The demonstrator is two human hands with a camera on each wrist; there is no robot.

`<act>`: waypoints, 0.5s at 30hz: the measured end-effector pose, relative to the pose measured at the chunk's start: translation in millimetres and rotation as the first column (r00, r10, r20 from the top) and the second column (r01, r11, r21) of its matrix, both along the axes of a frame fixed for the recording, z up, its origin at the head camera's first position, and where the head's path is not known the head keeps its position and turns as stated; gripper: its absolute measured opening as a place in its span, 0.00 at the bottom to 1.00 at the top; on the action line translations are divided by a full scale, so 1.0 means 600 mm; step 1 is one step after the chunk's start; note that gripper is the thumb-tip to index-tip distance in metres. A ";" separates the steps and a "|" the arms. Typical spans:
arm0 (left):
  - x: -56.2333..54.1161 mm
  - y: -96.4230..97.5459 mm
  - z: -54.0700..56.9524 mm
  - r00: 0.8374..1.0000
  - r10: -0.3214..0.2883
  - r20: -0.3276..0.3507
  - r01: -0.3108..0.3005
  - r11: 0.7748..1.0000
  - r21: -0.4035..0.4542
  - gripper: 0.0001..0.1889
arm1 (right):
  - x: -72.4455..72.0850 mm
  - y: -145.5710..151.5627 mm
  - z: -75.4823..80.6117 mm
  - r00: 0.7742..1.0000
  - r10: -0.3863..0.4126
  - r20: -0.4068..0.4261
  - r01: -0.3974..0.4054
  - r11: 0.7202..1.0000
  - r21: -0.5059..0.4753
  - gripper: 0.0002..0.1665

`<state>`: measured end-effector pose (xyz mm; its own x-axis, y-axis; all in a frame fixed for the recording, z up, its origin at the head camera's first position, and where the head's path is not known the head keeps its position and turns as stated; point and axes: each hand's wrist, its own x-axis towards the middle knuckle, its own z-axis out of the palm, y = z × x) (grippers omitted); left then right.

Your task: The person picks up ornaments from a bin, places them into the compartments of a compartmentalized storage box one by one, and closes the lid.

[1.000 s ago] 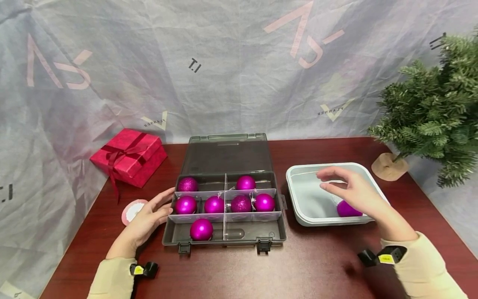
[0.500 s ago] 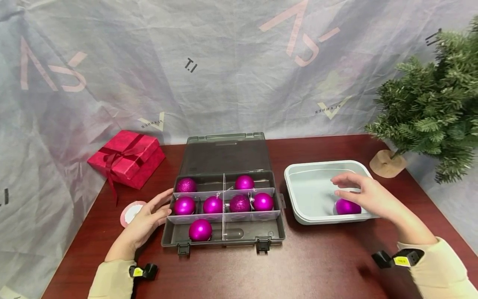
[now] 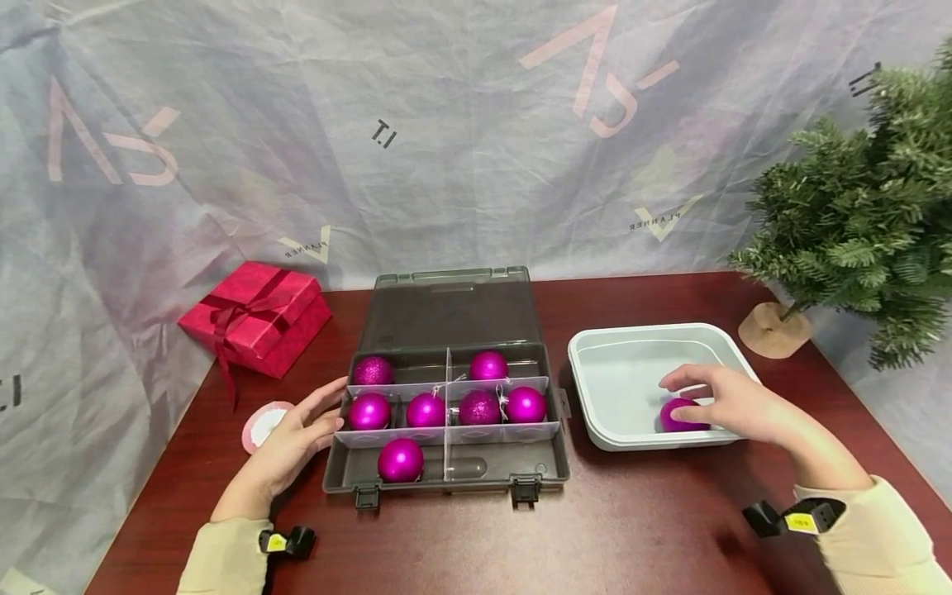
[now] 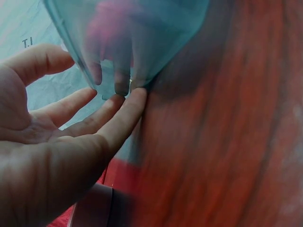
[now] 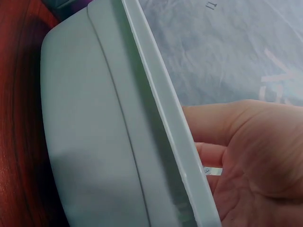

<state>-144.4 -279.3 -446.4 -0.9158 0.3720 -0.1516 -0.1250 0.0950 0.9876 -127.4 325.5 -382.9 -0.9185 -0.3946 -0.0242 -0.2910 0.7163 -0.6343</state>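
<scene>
In the head view, a dark translucent divider box [image 3: 506, 456] lies with its lid [image 3: 452, 310] swung back. Several shiny purple Christmas baubles [image 3: 402, 459] sit in its compartments. The left hand [image 3: 292, 438] rests its fingertips against the box's left wall, fingers fairly straight; the left wrist view has these fingers [image 4: 120, 118] along the box's lower edge. My right hand [image 3: 736, 402] reaches into a pale plastic tub [image 3: 595, 351], thumb across the front of a purple bauble [image 3: 675, 415] and fingers curled over its far side. In the right wrist view, the tub wall [image 5: 94, 118] hides the bauble and fingertips.
A red gift box [image 3: 260, 314] with a ribbon stands at the back left. A pink-and-white round item [image 3: 262, 426] lies beside the left hand. On the right, a small artificial Christmas tree [image 3: 863, 215] stands on a wooden base [image 3: 775, 330]. Fabric hangs behind the table.
My right hand has moved right, then lowered onto the bauble in the tub, which has shifted slightly left. The left hand stays at the box's side.
</scene>
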 end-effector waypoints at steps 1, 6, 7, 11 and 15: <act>0.000 0.000 0.000 1.000 0.000 -0.001 0.000 1.000 -0.001 0.35 | -0.001 0.000 -0.001 1.000 0.014 -0.004 -0.014 1.000 0.009 0.21; 0.000 0.000 0.001 1.000 0.001 -0.005 -0.001 1.000 -0.009 0.35 | -0.005 0.003 -0.004 0.999 0.051 0.007 -0.051 0.998 0.034 0.22; 0.000 0.000 0.001 1.000 0.001 -0.004 -0.001 1.000 -0.011 0.35 | -0.005 0.004 -0.004 0.998 0.057 0.007 -0.057 0.997 0.043 0.21; 0.000 0.000 0.002 1.000 0.003 0.001 -0.003 1.000 -0.010 0.36 | -0.004 0.001 -0.002 0.999 0.039 0.023 -0.040 0.997 0.071 0.18; 0.000 0.000 0.002 1.000 0.005 0.005 -0.005 1.000 -0.004 0.36 | -0.002 -0.007 0.004 0.999 -0.004 0.032 0.002 0.997 0.073 0.15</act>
